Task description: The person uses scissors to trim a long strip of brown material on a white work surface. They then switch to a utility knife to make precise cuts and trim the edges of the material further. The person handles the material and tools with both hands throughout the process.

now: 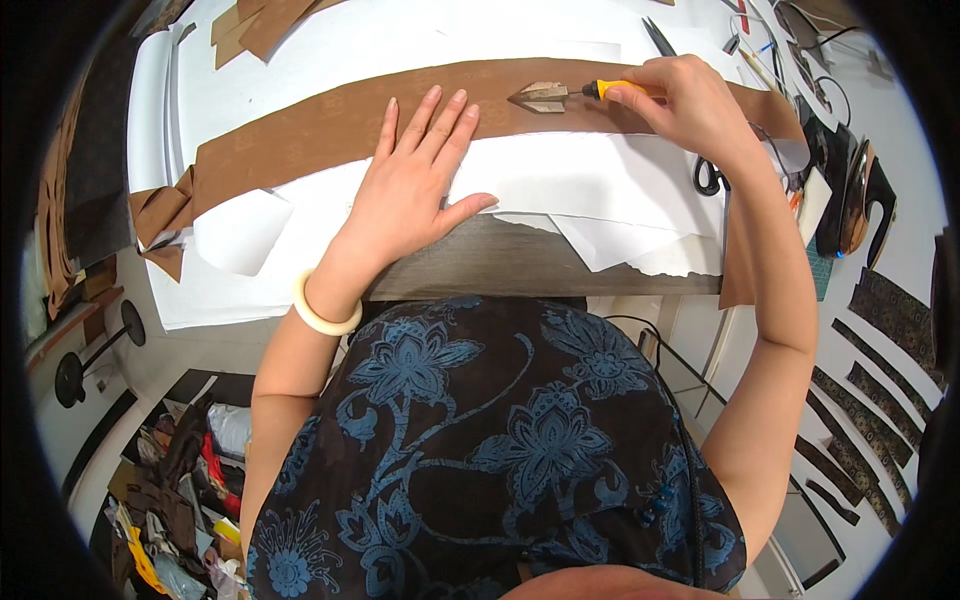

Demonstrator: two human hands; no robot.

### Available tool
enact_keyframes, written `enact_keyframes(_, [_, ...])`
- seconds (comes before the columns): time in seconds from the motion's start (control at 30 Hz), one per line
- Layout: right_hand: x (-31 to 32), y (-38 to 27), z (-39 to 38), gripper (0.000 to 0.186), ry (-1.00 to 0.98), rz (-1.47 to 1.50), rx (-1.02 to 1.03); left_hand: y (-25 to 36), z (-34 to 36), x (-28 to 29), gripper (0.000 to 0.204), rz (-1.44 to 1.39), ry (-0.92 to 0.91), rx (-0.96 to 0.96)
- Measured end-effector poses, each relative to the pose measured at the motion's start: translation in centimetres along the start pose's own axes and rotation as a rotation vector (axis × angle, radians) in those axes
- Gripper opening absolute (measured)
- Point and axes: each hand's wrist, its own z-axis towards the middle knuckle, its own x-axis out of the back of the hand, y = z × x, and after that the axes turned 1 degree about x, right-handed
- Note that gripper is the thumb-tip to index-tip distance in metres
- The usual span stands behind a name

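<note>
In the head view, we had one brown strip [310, 135] curving across white paper [600, 165] on the table [480, 262].

Our left hand [410, 190] was spread flat, palm down, holding nothing. Its four fingers were straight, slightly parted, with their tips on the strip left of its middle; the thumb stuck out sideways over the paper on our side of the strip. Our right hand [690, 105] was closed around the yellow handle of one tool [545, 97], thumb and forefinger gripping it. The tool's pointed metal head lay over the strip, right of its middle, aimed toward our left hand; we could not tell how hard it pressed.

We counted one pair of scissors [708, 178] with black handles, just on our side of the strip's right part, and one cream bangle [325, 308] on our left wrist. Several brown scraps [260, 28] overlapped beyond the strip, too layered to count, and one folded brown piece [165, 212] sat at the strip's left end.

Our left elbow was bent, the forearm slanting up and rightward to the strip. Our right arm was bent too, its forearm rising steeply and leaning leftward over the strip's right part.
</note>
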Motion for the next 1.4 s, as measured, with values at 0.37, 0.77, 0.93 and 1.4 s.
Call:
enact_keyframes(0.37, [-1.4,-0.5,1.2,0.035,0.097,-0.044,-0.069,-0.4,-1.8,0.2,0.087,0.102,0.014,0.080])
enact_keyframes(0.77, [-1.1,-1.9,1.5,0.035,-0.010,0.017,-0.009,-2.7,-3.5,1.1,0.080,0.015,0.072,0.114])
enact_keyframes(0.93, [-1.0,-3.0,1.3,0.035,-0.026,0.049,0.077,-2.8,-3.6,0.9,0.078,0.015,0.088,0.110])
enact_keyframes(1.4, [-1.8,-4.6,3.8,0.034,0.020,-0.029,0.068,-2.6,-4.4,0.7,0.080,0.110,0.043,0.207])
